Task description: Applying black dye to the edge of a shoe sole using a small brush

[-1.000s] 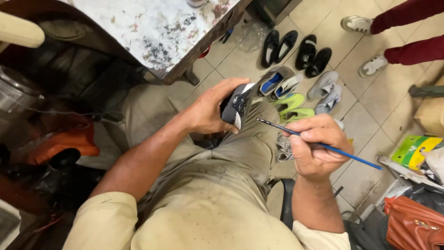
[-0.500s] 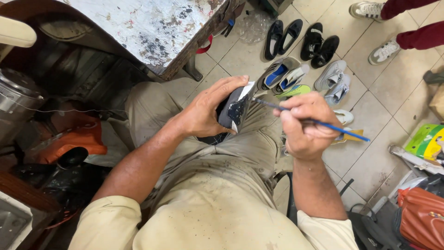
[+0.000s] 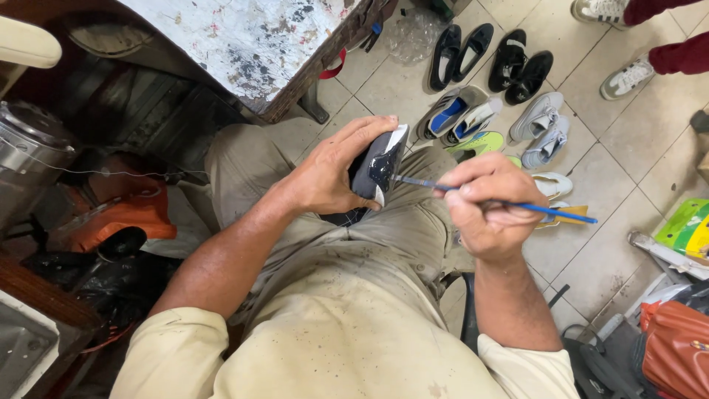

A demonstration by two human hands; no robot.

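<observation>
- Tiled floor of a repair stall, seen from above the seated person's lap; paint-spattered tabletop at upper left.
- Left hand: closed around a dark shoe, fingers spread along its far side and thumb at its lower end, holding it over the thighs with the sole edge turned up.
- Right hand: pinched narrowly on a thin blue-handled brush; the tip rests against the shoe's dark surface.
- Shoe surface: a glossy wet-looking patch lies beside the brush tip; the white edge strip looks bare. Judged from this, coating is under way and only part of the surface is covered. How much remains on the hidden side cannot be told.
- Floor stock: two pairs of black flats, grey-and-blue sneakers, pale sneakers, a lime-green shoe, a white sandal, all lying apart from the hands.
- Another person's white sneakers and maroon trouser legs at upper right.
- Orange bag at lower right; metal pot at left.
</observation>
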